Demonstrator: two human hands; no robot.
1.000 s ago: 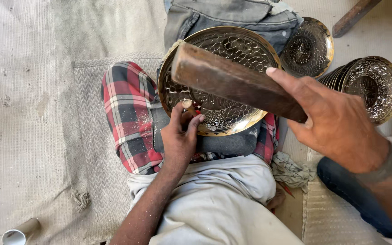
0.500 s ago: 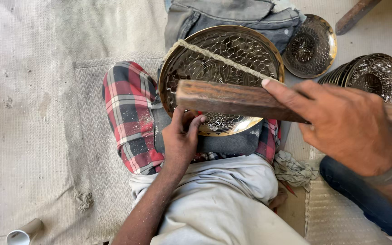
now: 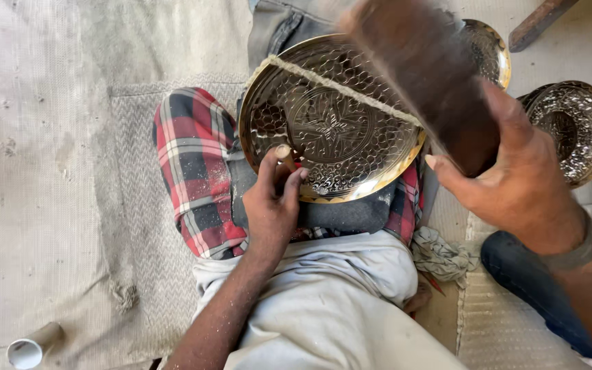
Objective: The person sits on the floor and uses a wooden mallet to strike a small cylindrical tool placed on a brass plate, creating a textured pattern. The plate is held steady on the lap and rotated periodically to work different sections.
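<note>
Currently a small punch [image 3: 284,155] is pinched on the embossed brass plate [image 3: 337,123] by the left hand [image 3: 272,205]; the wooden mallet [image 3: 426,75], gripped by the right hand [image 3: 515,185], is raised, blurred. Likely 1 strike onto the punch is called for.

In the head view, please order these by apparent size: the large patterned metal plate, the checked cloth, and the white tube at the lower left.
1. Patterned metal plate
2. Checked cloth, similar in size; partly hidden, so unsure
3. White tube, clearly smallest

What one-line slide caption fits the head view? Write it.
Left hand sets a punch on an embossed brass plate; right hand raises a wooden mallet.
</note>
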